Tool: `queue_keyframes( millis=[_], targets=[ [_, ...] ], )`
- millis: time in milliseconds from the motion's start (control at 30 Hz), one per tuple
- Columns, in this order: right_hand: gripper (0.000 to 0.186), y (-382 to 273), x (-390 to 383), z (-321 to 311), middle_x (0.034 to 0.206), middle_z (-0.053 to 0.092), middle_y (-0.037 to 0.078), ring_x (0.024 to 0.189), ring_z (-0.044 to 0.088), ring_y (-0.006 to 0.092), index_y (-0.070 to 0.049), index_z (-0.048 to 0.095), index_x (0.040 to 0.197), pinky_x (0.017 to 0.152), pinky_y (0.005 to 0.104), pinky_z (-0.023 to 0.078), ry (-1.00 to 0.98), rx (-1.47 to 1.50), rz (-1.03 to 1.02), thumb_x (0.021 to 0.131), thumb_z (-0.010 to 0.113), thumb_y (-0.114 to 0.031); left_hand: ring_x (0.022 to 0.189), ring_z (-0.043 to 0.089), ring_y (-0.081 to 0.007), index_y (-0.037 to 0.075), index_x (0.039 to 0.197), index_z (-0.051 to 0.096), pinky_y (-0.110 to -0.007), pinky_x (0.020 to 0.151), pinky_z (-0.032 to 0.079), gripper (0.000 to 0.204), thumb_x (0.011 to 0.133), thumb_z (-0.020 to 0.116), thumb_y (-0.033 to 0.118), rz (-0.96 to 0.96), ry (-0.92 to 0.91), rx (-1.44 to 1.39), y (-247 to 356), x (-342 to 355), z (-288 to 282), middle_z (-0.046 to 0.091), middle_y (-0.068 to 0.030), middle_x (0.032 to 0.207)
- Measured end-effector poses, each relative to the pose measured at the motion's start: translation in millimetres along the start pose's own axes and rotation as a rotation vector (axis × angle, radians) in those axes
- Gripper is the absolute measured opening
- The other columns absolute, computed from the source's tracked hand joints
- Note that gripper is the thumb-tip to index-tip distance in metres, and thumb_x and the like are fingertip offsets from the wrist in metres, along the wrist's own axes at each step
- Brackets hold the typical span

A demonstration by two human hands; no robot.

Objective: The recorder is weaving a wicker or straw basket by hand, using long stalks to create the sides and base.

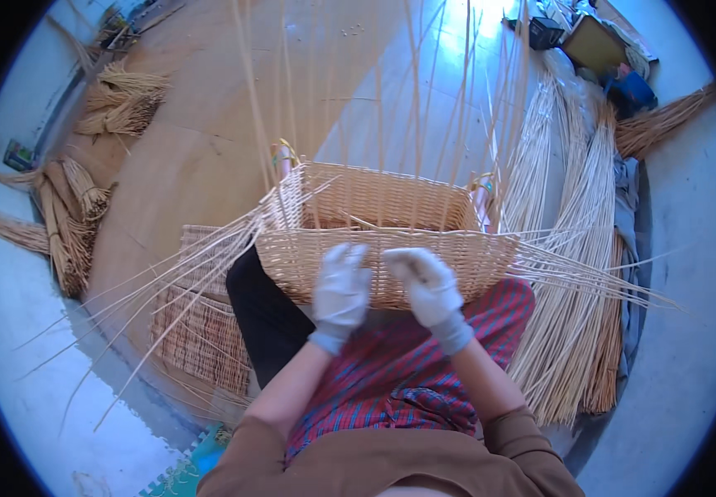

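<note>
A woven wicker basket [387, 277] rests across my lap, long loose strands [175, 273] fanning from both ends and tall thin canes rising above it. My left hand [341, 290], in a white glove, is at the basket's near wall with its fingers apart and pointing upward. Just right of it, my gloved right hand [428, 294] has its fingers bent and pressed together against the same wall; whatever they may hold is too small or hidden to make out.
Long pale cane bundles [565, 331] lie along the right side. Shorter bundles [72, 232] sit at the left, beside flat woven panels [192, 340]. Dark containers and a blue object [631, 91] stand at the back right. A green mat [188, 468] shows at lower left.
</note>
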State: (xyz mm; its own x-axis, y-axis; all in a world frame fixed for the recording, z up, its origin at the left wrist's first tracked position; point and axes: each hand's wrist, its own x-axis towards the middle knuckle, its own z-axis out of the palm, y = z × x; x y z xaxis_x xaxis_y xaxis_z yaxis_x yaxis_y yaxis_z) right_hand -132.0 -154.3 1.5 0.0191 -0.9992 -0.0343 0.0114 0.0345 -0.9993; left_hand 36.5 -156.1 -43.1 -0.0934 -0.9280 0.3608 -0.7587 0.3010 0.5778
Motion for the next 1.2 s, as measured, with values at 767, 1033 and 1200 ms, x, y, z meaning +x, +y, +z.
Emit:
queue_keyframes(
  millis=[767,1033,1200],
  targets=[
    [0.015,63,208,191,0.086,0.066,0.013,0.077,0.070,0.0291,0.002,0.061,0.098,0.067,0.0403,0.060,-0.262,0.349,0.760,0.083,0.064,0.001,0.107,0.061,-0.0392,0.002,0.116,0.065,-0.046,0.094,0.050,0.035,0.089,0.075,0.020,-0.193,0.267,-0.097,-149,21,-83,0.062,-0.0209,0.116],
    [0.018,65,200,199,0.087,0.064,0.007,0.067,0.061,0.0191,-0.005,0.065,0.099,0.053,0.0331,0.051,-0.258,0.191,0.551,0.082,0.069,-0.004,0.114,0.059,-0.0372,0.000,0.122,0.066,-0.045,0.104,0.044,0.042,0.089,0.073,0.024,-0.244,0.138,-0.230,-181,20,-77,0.068,-0.0196,0.118],
    [0.019,86,214,208,0.093,0.070,0.010,0.075,0.066,0.0238,-0.007,0.071,0.095,0.061,0.0412,0.052,-0.313,-0.125,0.401,0.078,0.075,-0.016,0.118,0.059,-0.0262,0.000,0.130,0.062,-0.038,0.105,0.045,0.043,0.092,0.072,0.017,-0.178,0.074,-0.212,-194,20,-72,0.064,-0.0128,0.126]
  ],
)
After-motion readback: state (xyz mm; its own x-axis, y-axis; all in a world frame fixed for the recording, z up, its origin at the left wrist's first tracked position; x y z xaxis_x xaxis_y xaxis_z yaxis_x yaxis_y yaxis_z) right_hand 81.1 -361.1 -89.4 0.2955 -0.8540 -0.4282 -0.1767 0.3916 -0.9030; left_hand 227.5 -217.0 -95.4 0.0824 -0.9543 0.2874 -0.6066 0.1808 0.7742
